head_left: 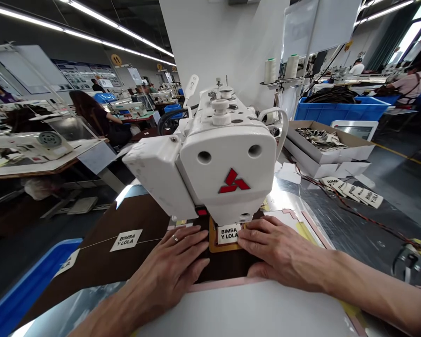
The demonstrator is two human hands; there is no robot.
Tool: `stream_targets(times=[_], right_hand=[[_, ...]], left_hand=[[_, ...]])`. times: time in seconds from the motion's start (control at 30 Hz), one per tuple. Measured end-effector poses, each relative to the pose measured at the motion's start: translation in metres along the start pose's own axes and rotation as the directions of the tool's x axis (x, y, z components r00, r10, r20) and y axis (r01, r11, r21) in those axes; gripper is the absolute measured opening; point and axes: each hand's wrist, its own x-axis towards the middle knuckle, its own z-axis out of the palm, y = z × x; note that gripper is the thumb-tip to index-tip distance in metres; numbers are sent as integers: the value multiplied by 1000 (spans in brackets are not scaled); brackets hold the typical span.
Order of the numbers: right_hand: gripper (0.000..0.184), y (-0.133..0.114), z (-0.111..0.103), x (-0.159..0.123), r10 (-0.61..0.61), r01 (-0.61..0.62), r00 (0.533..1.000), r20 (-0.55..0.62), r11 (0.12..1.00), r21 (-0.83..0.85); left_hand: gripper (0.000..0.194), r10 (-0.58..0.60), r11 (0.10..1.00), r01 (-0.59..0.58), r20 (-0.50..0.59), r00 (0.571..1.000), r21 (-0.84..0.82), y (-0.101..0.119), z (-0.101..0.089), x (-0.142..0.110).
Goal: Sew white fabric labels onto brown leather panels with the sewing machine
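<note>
While the label [227,235] sits inside the frame [224,249] beneath the machine [227,145], I flank it with left hand [171,262] and right hand [284,248], each grip open and flat, seemingly steadying the cloth [136,213].

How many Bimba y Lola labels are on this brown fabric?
3: one label between your left hand and right hand, a second label left of them, and a third label farthest left. Others may be hidden.

I see sewing machine [24,146] on left desk [80,152], seated person [97,111] beyond; right, blue bin [338,113] holding dark pieces [333,95].
</note>
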Motion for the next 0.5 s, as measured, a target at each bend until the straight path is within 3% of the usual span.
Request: stream_targets(times=[0.17, 0.37, 0.5], right_hand=[[40, -1, 1, 3, 9, -9, 1000, -14, 1000, -8], [44, 0, 3, 0, 9, -9, 1000, 6, 1000, -26], [45, 1, 3, -2, 14, -13, 1000, 22, 999, -39]], left_hand=[[39, 68, 998, -69, 77, 995, 5, 4, 12, 28], [44, 34, 999, -35, 101, 994, 10, 3, 28, 31], [44, 89, 996, -88, 112, 990, -13, 5, 32, 37]])
